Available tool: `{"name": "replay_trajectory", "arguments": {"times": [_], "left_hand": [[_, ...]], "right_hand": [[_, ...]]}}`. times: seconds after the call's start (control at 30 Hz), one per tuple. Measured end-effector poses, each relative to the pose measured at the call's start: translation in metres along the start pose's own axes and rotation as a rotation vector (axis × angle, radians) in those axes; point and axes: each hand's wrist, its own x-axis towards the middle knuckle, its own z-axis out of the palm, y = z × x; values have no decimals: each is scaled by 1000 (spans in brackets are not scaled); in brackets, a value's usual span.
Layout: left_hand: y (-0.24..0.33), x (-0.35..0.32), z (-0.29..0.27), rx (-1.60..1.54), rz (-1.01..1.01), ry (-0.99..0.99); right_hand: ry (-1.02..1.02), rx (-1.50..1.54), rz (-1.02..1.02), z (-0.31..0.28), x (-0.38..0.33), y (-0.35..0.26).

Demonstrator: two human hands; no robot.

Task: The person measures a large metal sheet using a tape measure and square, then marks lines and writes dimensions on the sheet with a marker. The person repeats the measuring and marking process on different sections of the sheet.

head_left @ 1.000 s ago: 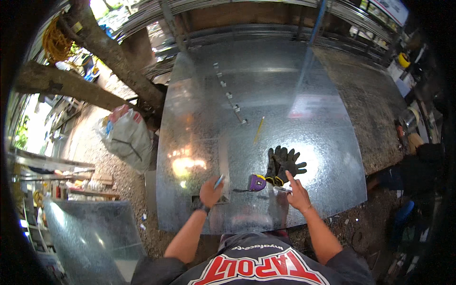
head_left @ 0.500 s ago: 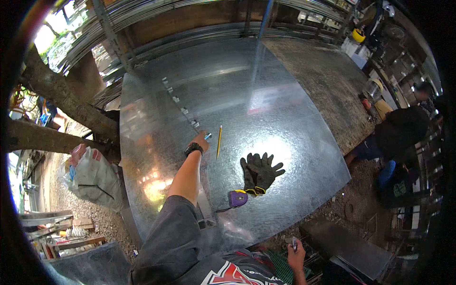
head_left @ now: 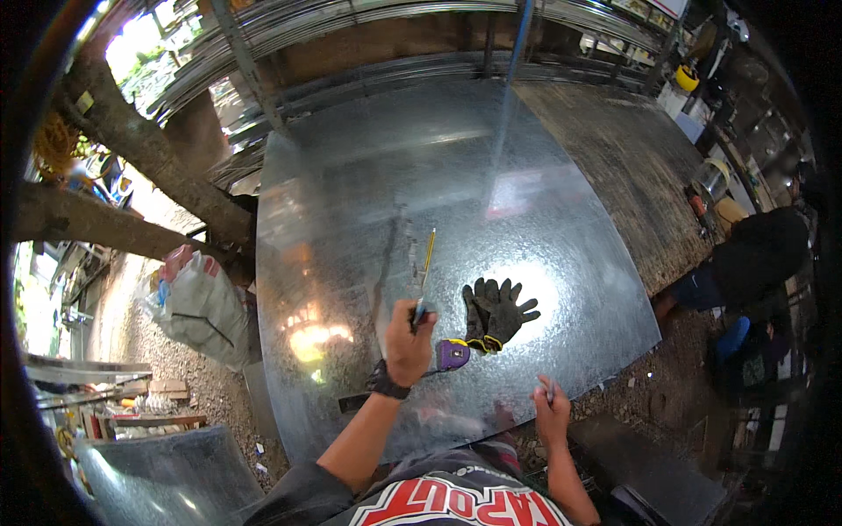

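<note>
My left hand (head_left: 409, 351) is closed over the metal sheet (head_left: 342, 175), with a small dark and blue thing (head_left: 421, 310) at its fingertips; blur hides its kind. A dark flat bar end (head_left: 354, 402) shows beside my left wrist; whether it belongs to a straight tool under the hand is unclear. Just beyond the fingers lies a yellow pencil (head_left: 429, 252). A purple and yellow tape measure (head_left: 453, 354) rests right of the hand, against a pair of dark work gloves (head_left: 498, 312). My right hand (head_left: 552, 412), near the sheet's front edge, grips a slim grey pen-like thing (head_left: 549, 389).
A brown board (head_left: 605, 149) adjoins the sheet at the right. Racks of long metal stock (head_left: 386, 66) stand behind. A filled pale sack (head_left: 206, 307) sits at the left beside wooden posts (head_left: 132, 131). Another person (head_left: 754, 254) in dark clothes is at the right.
My left hand has drawn back toward me and to the right, off its spot left of the pencil. My right hand has risen slightly. The view has shifted a little.
</note>
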Motion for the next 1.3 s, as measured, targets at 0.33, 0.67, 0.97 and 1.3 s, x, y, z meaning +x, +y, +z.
{"name": "replay_trajectory", "arguments": {"times": [0.33, 0.67, 0.97, 1.3], "left_hand": [[119, -62, -115, -1205, -354, 109], [65, -159, -51, -1442, -918, 491], [53, -155, -47, -1389, -942, 669], [-29, -191, -42, -1064, -1038, 661]], "right_hand": [[-405, 624, 215, 28, 105, -69], [-479, 1201, 395, -33, 144, -76], [-368, 987, 362, -48, 102, -71], [-168, 841, 441, -23, 73, -7]]}}
